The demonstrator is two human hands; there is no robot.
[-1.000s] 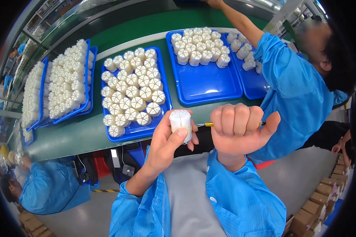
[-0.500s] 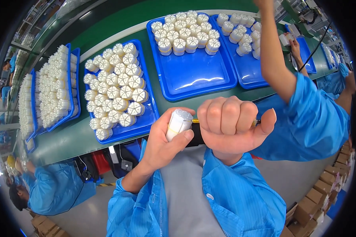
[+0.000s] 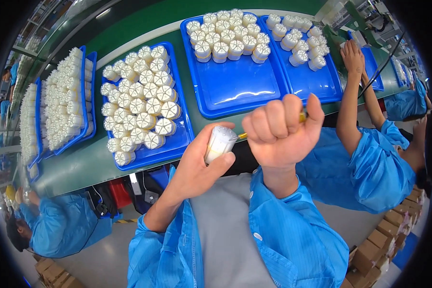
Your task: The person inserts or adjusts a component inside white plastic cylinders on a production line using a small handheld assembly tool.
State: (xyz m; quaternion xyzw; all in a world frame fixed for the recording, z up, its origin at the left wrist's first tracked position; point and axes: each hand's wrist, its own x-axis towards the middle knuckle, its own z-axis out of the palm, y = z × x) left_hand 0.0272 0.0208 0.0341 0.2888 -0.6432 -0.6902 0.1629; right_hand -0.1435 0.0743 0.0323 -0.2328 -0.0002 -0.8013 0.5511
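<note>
My left hand (image 3: 193,165) is closed around a white cylindrical part (image 3: 220,142), holding it tilted above the table's near edge. The part has a pale ridged end and a yellowish band partly covered by my thumb. In my right fist (image 3: 281,134) is a slim yellow-handled tool (image 3: 243,136) with a thin metal tip; its back end pokes out near my thumb. That tip meets the upper right edge of the white part, though its exact contact is too small to make out.
A blue tray (image 3: 185,139) packed with similar white cylinders lies left of my hands. Ahead, another blue tray (image 3: 240,89) and a third (image 3: 317,89) hold cylinders at their far ends. Filled trays (image 3: 87,91) stand farther left. At right, a co-worker's arms (image 3: 355,96) reach over the green table (image 3: 72,175).
My right fist has turned and risen slightly, and the tool now slants more. The white part has tilted a little. The co-worker's raised arm has come down toward the table at right.
</note>
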